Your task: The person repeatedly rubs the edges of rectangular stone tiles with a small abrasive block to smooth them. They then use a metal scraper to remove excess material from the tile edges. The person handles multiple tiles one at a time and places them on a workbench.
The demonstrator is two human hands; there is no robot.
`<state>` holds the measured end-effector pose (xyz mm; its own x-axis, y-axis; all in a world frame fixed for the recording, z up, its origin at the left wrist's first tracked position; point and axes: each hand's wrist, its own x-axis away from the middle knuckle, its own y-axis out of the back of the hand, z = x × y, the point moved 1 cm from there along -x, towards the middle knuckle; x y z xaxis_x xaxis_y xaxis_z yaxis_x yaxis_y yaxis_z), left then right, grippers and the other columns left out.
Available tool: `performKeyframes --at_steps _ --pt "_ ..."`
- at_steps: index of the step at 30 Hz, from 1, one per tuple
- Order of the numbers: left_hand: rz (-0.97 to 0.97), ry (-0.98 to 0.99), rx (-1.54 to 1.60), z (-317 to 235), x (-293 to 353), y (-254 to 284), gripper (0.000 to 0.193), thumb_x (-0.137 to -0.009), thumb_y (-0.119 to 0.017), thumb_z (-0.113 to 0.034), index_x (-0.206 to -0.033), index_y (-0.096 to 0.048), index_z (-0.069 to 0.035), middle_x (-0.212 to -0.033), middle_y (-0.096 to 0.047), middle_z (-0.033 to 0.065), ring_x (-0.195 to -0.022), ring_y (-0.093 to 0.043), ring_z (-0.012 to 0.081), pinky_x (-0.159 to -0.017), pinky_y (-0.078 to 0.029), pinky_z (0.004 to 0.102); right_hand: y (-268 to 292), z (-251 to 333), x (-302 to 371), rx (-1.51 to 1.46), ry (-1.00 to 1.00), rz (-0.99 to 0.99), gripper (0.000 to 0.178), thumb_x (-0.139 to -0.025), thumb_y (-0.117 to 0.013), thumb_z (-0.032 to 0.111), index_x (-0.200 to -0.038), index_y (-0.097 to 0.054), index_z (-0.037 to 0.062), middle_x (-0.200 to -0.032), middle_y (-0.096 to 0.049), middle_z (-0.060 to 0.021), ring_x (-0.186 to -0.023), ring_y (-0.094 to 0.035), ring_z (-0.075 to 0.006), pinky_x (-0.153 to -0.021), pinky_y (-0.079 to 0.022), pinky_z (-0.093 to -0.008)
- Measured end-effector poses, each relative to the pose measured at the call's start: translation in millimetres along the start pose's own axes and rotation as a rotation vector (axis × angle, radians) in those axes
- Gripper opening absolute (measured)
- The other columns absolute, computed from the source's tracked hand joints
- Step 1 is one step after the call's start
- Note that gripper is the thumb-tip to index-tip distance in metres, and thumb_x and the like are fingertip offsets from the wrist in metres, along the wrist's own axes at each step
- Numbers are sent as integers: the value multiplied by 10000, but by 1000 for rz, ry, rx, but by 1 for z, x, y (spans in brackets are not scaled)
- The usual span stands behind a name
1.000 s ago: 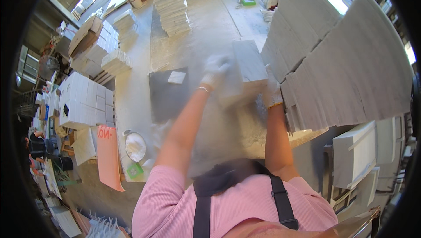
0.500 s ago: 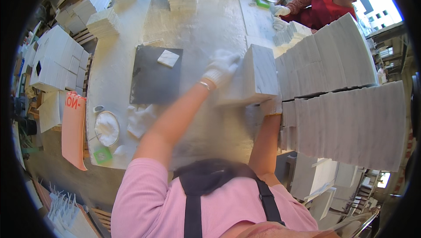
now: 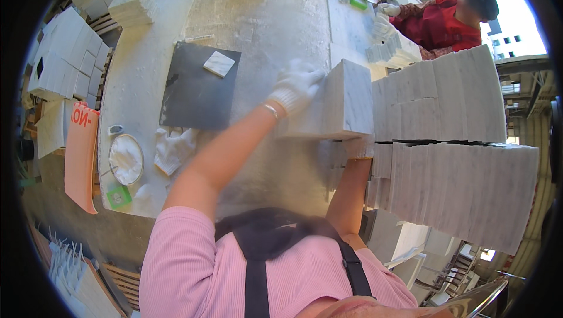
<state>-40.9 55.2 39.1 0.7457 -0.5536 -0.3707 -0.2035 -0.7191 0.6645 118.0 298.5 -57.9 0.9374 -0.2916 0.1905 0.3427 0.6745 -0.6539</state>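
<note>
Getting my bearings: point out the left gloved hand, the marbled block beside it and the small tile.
Left gloved hand (image 3: 297,88): head view, back of the hand.
Marbled block (image 3: 350,100): head view, its veined face.
Small tile (image 3: 219,64): head view, middle of its top.

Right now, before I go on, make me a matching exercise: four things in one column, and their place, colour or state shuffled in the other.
Things
1. small tile
2. dish
3. sheet
4. right hand

Places, colours, states
A. orange, at the table's left side
B. gloved, at the near end of the block, fingers hidden
C. lying on the dark slab
D. round, with white contents

Pairs: 1-C, 2-D, 3-A, 4-B
</note>
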Motion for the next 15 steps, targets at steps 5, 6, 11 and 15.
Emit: performKeyframes --at_steps 5,6,11,15 --pt "37 -2 17 3 -1 -2 327 -872 -603 -227 -1175 -717 -182 -1171 -692 54 -1163 -563 311 -1017 -453 450 3 -1 -1 -35 5 15 606 -1086 -413 497 -1416 -521 0 -1367 -589 -120 -1196 -568 -228 -1041 -466 -361" --pt "29 -9 19 4 -1 -3 339 -870 -605 -224 -1187 -716 -182 -1176 -690 54 -1168 -562 312 -1024 -449 447 3 -1 -2 -37 5 21 603 -1086 -412 495 -1416 -522 2 -1366 -588 -120 -1196 -567 -228 -1042 -465 -362" --pt "64 0 16 10 -2 -7 384 -875 -602 -232 -1247 -696 -224 -1203 -679 49 -1206 -548 311 -1043 -446 435 4 -3 -7 -67 7 47 590 -1089 -410 488 -1413 -522 8 -1360 -587 -121 -1195 -561 -225 -1050 -460 -365" --pt "71 28 -6 10 0 -7 406 -887 -594 -259 -1285 -671 -293 -1247 -657 41 -1228 -541 307 -1033 -466 430 3 -7 -7 -92 10 65 579 -1092 -408 483 -1411 -523 13 -1355 -586 -121 -1194 -556 -223 -1055 -456 -367"
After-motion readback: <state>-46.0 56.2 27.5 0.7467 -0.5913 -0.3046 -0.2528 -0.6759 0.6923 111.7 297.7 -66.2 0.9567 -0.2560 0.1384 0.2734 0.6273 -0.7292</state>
